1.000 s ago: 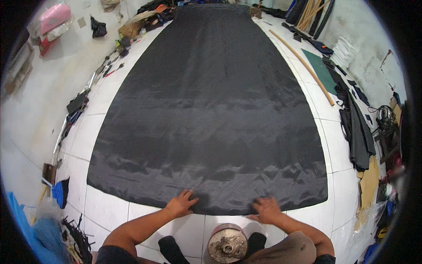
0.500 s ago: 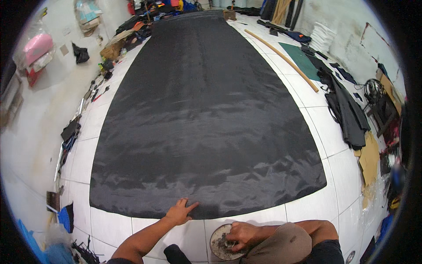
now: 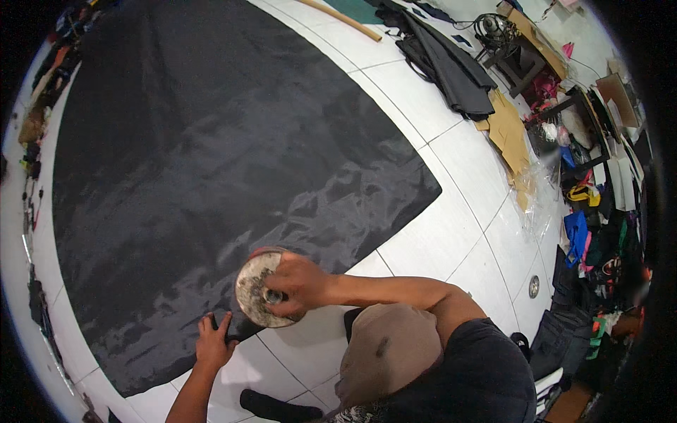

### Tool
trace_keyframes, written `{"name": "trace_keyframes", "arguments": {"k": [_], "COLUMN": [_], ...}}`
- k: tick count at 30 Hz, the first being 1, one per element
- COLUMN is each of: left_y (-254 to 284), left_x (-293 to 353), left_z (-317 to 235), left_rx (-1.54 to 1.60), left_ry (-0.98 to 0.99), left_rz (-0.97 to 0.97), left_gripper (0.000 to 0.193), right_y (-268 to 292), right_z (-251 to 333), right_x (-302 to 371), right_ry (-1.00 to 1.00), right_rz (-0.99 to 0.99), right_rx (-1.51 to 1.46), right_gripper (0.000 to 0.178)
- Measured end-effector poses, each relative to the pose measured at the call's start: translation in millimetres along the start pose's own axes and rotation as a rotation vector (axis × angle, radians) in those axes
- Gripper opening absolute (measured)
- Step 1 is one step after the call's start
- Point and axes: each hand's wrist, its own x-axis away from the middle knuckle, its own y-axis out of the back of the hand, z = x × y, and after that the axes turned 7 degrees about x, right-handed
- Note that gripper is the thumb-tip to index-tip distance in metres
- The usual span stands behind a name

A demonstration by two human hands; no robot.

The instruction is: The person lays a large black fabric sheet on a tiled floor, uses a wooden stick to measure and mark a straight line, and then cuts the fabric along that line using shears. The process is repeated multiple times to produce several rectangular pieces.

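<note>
A large black fabric sheet [image 3: 211, 155], slightly shiny and rippled, lies spread on the white tiled floor. At its near edge my left hand [image 3: 214, 344] rests with fingers apart, pressing on the cloth. To the right of it, my right hand [image 3: 302, 287] is closed on the middle of a round, scuffed disc-shaped weight [image 3: 255, 278] with a reddish rim. The disc is over the sheet's near edge; whether it touches the cloth I cannot tell. My fingers partly cover the knob at its centre.
A wooden pole [image 3: 345, 20] lies beyond the sheet. Folded black cloth [image 3: 451, 77], brown cardboard [image 3: 506, 134] and clear plastic [image 3: 543, 201] lie along the right side. A floor drain [image 3: 534, 286] sits in the tiles. My dark-covered foot [image 3: 275, 407] is near the lower edge.
The view has swung to the right and closer to the sheet. My right hand has brought the disc from the floor to the fabric's near edge. My left hand stays at that edge.
</note>
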Motion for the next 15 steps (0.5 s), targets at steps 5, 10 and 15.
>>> {"name": "trace_keyframes", "arguments": {"k": [5,10,15], "left_y": [-15,40,108], "left_x": [4,7,53], "left_z": [12,-19,-71], "left_rx": [0.046,0.040,0.415], "left_ry": [-0.014,0.076,0.101], "left_rz": [-0.073,0.189,-0.106], "left_gripper": [0.086,0.083,0.066], "right_y": [-11,8,93], "right_z": [0,13,64], "right_x": [-24,-28,-68], "right_ry": [-0.234,-0.315,-0.453], "right_rz": [0.088,0.303,0.323], "right_rx": [0.053,0.007,0.002], "right_gripper": [0.030,0.037,0.048]}}
